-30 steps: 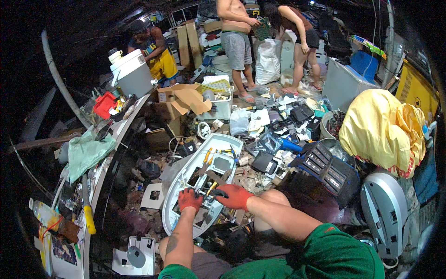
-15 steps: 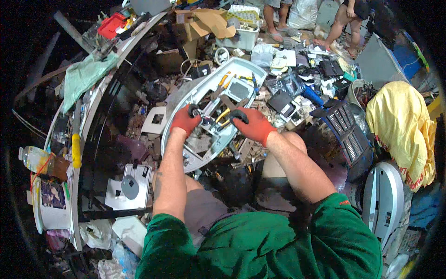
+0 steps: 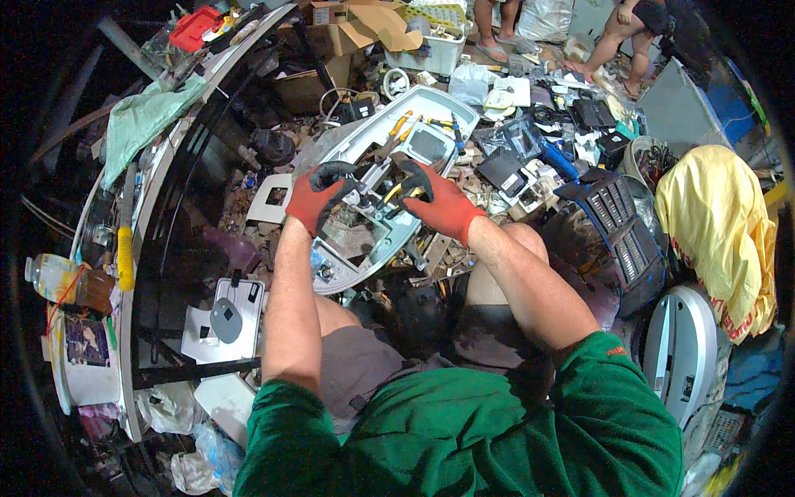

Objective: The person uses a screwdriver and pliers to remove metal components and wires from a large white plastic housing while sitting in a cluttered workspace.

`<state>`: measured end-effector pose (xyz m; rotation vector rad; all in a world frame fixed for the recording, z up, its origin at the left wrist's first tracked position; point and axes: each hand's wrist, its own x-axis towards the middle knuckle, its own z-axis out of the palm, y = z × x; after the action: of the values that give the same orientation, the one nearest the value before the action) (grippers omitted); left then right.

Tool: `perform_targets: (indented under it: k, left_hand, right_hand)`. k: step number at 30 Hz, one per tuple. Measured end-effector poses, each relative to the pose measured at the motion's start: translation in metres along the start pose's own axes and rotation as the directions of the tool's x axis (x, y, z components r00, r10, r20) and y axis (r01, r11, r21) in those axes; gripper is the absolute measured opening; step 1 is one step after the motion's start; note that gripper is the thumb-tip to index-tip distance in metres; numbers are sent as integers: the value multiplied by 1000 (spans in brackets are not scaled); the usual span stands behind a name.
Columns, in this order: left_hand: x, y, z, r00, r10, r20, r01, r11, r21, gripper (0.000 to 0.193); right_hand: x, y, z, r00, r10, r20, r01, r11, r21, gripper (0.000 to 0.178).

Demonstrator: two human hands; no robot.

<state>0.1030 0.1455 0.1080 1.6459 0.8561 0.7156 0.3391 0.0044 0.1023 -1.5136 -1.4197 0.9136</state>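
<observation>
Both my hands wear red gloves with black palms and fingers, and they hover over a long pale grey plastic casing (image 3: pixel 368 132) lying like a tray before me. My left hand (image 3: pixel 316 200) is at the casing's left side, its fingers curved and apart from the thumb, with nothing visible in it. On the right, my right hand (image 3: pixel 437 201) makes a similar open curve, close to a yellow-handled tool (image 3: pixel 392 193) in the casing. Pliers with orange-yellow handles (image 3: pixel 401 125) and another yellow-and-dark tool (image 3: pixel 456 132) lie farther up in the casing.
Electronic scrap (image 3: pixel 505 172) covers the ground to the right and beyond. A yellow cloth (image 3: pixel 704 224) hangs at the right above a silver-grey shell (image 3: pixel 691 356). At left are a curved frame (image 3: pixel 174 178), a yellow-handled tool (image 3: pixel 125 257) and a bottle (image 3: pixel 62 283). Other people's legs (image 3: pixel 617 50) stand far back.
Both hands have opened; the fingers that were closed near small parts in the casing are now spread in curves. My left hand has shifted slightly left and the view has moved a little.
</observation>
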Motion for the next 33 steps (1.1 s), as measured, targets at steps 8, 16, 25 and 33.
perform_targets:
  k: [8,16,25,33]
  left_hand:
    - [-3,1,29,993,-109,-35,103,984,-146,28]
    - [4,-10,41,989,-148,27,151,973,-173,32]
    - [-6,-16,40,996,65,-69,-28,900,435,40]
    - [-30,27,53,989,139,-55,-100,888,449,32]
  right_hand:
    - [16,18,19,992,-121,18,111,954,280,59]
    - [32,38,33,1000,16,23,-23,931,364,34]
    - [30,29,28,999,-10,41,-5,933,360,41]
    - [19,10,26,996,90,-10,-71,843,533,24]
